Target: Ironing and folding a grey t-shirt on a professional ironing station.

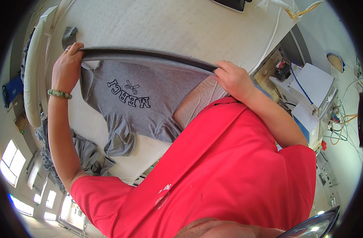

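A grey sweatshirt (130,97) lies front up on a pale padded table (165,22), with dark outlined lettering and a small bow on its chest. The neck and sleeves fall on the side nearer my body. Its far edge is raised and drawn out straight between my two hands. My left hand (68,65), with a beaded bracelet at the wrist, is closed on that edge's left end. At the right end, my right hand (233,79) pinches the same edge between thumb and fingers. A small grey piece of fabric (69,36) shows just beyond my left hand.
Crumpled grey garments (84,152) are heaped at the table's left near side. A long padded board (32,75) stands along the left. The dark base of an iron (231,4) shows at the far edge. Right of the table is a white machine (312,87) with cables and hoses.
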Action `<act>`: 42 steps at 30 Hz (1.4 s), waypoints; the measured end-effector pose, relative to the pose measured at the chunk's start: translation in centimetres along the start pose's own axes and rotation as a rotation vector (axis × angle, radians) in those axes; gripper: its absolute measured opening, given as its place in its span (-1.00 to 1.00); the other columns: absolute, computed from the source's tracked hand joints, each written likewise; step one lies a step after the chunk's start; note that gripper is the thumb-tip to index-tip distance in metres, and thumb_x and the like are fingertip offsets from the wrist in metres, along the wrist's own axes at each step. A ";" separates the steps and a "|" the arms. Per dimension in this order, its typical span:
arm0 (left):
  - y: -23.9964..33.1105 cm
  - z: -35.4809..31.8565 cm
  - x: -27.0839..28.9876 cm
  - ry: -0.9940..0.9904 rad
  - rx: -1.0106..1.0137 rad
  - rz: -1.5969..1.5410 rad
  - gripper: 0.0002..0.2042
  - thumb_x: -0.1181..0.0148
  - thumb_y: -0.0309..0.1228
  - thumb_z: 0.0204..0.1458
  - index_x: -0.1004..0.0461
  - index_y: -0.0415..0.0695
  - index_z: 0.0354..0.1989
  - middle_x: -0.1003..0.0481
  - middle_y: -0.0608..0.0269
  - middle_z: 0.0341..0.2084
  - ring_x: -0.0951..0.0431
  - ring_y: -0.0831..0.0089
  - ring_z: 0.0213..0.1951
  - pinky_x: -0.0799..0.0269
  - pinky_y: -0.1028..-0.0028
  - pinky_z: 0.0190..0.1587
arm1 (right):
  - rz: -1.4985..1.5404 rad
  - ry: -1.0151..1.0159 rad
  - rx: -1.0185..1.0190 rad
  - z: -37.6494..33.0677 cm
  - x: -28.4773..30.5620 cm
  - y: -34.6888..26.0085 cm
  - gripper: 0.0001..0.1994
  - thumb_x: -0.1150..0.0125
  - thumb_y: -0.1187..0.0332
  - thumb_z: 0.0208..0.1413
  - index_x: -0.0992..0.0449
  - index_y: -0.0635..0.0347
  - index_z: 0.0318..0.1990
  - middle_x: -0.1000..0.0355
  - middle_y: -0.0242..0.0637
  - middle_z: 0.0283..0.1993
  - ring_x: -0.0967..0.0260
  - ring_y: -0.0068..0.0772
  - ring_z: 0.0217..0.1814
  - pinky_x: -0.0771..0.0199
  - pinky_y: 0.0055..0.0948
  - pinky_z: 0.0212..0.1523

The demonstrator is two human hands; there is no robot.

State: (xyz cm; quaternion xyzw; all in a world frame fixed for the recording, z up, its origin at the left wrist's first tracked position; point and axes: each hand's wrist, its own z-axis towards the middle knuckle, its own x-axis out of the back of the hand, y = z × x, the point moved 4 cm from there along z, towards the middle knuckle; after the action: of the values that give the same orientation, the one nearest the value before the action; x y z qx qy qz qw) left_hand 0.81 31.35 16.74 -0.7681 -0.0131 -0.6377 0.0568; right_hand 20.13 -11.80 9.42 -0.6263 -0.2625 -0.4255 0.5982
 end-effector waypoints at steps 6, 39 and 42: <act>0.8 0.1 1.4 -0.008 0.046 -0.122 -0.81 -0.19 -0.66 0.03 -0.56 -0.17 -0.19 -0.50 0.35 0.05 -0.59 0.18 0.01 -0.58 0.23 -0.02 | 0.083 -0.022 -0.030 0.1 0.6 -1.0 -0.80 -0.46 0.46 0.02 -0.50 0.22 -0.28 -0.47 -0.17 -0.18 -0.51 -0.07 -0.27 -0.53 -0.21 -0.29; 0.4 2.3 -8.9 0.685 0.587 -0.639 -0.81 -0.22 -0.26 0.33 -0.58 -0.11 -0.08 -0.64 0.08 -0.27 -0.65 0.17 -0.23 -0.52 0.23 -0.16 | 0.897 -0.521 -0.727 1.4 -2.6 -2.8 -0.83 -0.35 0.39 0.29 -0.49 0.28 -0.23 -0.56 -0.23 -0.34 -0.63 -0.38 -0.34 -0.62 -0.38 -0.32; 1.5 6.4 -12.1 0.540 0.596 -0.654 -0.78 -0.20 -0.19 0.33 -0.57 -0.08 -0.10 -0.65 0.02 -0.26 -0.64 -0.03 -0.19 -0.51 0.14 -0.15 | 1.002 -0.489 -0.833 -0.1 -4.7 0.4 -0.82 -0.35 0.40 0.30 -0.47 0.31 -0.23 -0.55 -0.28 -0.32 -0.65 -0.46 -0.31 -0.65 -0.44 -0.33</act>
State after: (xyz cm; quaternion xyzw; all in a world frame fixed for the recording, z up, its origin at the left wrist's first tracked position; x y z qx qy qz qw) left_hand 4.97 31.12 3.58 -0.4824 -0.4185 -0.7661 0.0724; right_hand 18.09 -11.06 5.21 -0.9271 0.1160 -0.0099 0.3562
